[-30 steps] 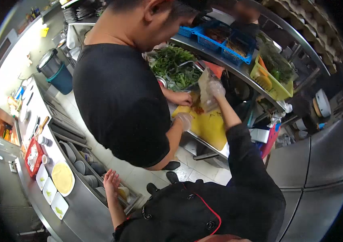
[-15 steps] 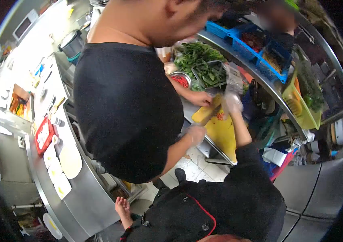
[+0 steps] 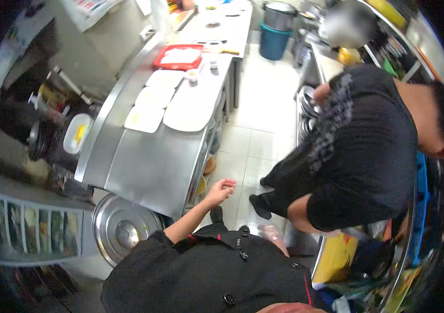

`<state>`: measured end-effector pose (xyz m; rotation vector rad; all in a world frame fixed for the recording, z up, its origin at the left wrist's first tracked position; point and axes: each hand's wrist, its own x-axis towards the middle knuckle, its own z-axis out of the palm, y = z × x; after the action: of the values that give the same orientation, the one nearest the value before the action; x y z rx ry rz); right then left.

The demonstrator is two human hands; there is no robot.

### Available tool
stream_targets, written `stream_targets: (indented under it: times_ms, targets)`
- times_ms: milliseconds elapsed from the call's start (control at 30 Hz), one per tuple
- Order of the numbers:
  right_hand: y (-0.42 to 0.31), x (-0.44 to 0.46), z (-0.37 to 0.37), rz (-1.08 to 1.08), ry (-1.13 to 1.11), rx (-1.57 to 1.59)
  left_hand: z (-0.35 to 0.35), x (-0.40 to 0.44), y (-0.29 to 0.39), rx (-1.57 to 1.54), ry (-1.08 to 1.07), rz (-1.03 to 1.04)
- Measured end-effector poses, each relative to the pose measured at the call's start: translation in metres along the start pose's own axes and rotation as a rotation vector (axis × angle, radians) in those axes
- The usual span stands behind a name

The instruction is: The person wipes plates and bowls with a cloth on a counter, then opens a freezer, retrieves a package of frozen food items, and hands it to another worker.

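My left hand (image 3: pixel 221 192) hangs in the air beside the right edge of a steel counter (image 3: pixel 144 161). Its fingers are loosely curved and apart, with nothing in them. Low in front of my body is my right hand (image 3: pixel 271 233) in a clear plastic glove; motion blur hides how its fingers are set. A yellow cutting board (image 3: pixel 337 255) lies to the right of that hand, partly covered by a co-worker. On the counter stand several white plates (image 3: pixel 145 119), a larger pale oval plate (image 3: pixel 190 107) and a red tray (image 3: pixel 177 57).
A co-worker in black (image 3: pixel 368 151) bends close on my right. Tiled floor (image 3: pixel 250 143) runs between the counters towards a teal bin (image 3: pixel 275 44). A round metal lid (image 3: pixel 107 235) is at the lower left, near a glass-fronted case (image 3: pixel 39 224).
My view has swung left from the cutting board to the steel counter. My right hand has left the board and come back near my body. The co-worker now appears at the right.
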<state>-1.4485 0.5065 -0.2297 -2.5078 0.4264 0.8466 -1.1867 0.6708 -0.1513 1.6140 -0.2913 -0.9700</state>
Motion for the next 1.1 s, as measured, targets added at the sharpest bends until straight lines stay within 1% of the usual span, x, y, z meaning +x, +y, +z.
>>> stream_targets:
  times_ms: [33,67,133,167,233,267,300,333,400,433,500,533,600,633,700,733,800,867,900,933,967,1000,1033,1067,1100]
  targets:
    - [-0.018,0.025,-0.016,-0.025,-0.003,0.002,-0.006,0.003,0.005,0.028,-0.027,0.084]
    - [-0.037,0.049,-0.033,-0.05,-0.006,0.005,-0.013,0.004,0.01,0.052,0.021,0.143]
    - [-0.062,0.097,-0.046,-0.217,0.072,-0.055,-0.036,-0.005,0.029,0.124,0.11,0.25]
    - [-0.084,0.113,-0.074,-0.244,0.069,-0.063,-0.048,-0.007,0.029,0.099,0.139,0.252]
    - [-0.104,0.155,-0.085,-0.308,0.043,-0.043,-0.071,-0.014,0.028,0.043,0.186,0.257]
    - [-0.111,0.173,-0.088,-0.291,0.065,0.098,-0.082,-0.018,0.025,0.02,0.216,0.261]
    - [-0.114,0.188,-0.092,-0.28,0.057,0.175,-0.094,-0.018,0.016,-0.004,0.254,0.25]
    - [-0.112,0.209,-0.092,-0.259,-0.026,0.239,-0.104,-0.018,0.007,-0.03,0.29,0.233]
    - [-0.101,0.251,-0.097,-0.209,-0.298,0.376,-0.124,-0.022,-0.005,-0.08,0.357,0.201]
    - [-0.091,0.271,-0.097,-0.233,-0.257,0.322,-0.131,-0.026,-0.007,-0.108,0.393,0.194]
    - [-0.067,0.311,-0.092,-0.343,0.211,0.02,-0.142,-0.03,0.0,-0.164,0.469,0.186]
    - [-0.078,0.307,-0.119,-0.226,0.228,0.079,-0.147,-0.029,0.004,-0.167,0.514,0.176]
    - [-0.132,0.268,-0.22,0.032,0.234,0.16,-0.148,-0.024,0.01,-0.181,0.609,0.143]
    - [-0.152,0.259,-0.255,0.17,0.229,0.18,-0.148,-0.02,0.012,-0.171,0.631,0.134]
    - [-0.121,0.312,-0.266,0.001,0.559,0.111,-0.151,-0.006,0.017,-0.15,0.686,0.123]
    - [-0.118,0.329,-0.281,-0.064,0.594,0.122,-0.151,0.002,0.017,-0.16,0.724,0.144]
    - [-0.118,0.369,-0.316,-0.2,0.658,0.152,-0.148,0.014,0.025,-0.198,0.801,0.091]
    - [-0.121,0.424,-0.345,-0.45,0.707,0.192,-0.146,0.03,0.026,-0.202,0.901,0.077]
    - [-0.127,0.449,-0.356,-0.574,0.724,0.223,-0.144,0.038,0.028,-0.27,0.965,0.067]
    - [-0.143,0.46,-0.375,-0.578,0.589,0.204,-0.142,0.045,0.03,-0.335,1.026,0.055]
    - [-0.158,0.47,-0.393,-0.555,0.531,0.123,-0.14,0.05,0.03,-0.397,1.082,0.041]
    - [-0.173,0.479,-0.408,-0.528,0.474,0.041,-0.138,0.059,0.026,-0.462,1.094,0.042]
    - [-0.182,0.491,-0.415,-0.498,0.417,-0.043,-0.135,0.068,0.025,-0.473,1.08,0.0]
    - [-0.185,0.51,-0.417,-0.59,0.402,-0.121,-0.132,0.08,0.023,-0.49,1.067,-0.041]
    - [-0.187,0.529,-0.415,-0.682,0.387,-0.101,-0.129,0.091,0.021,-0.509,1.051,-0.082]
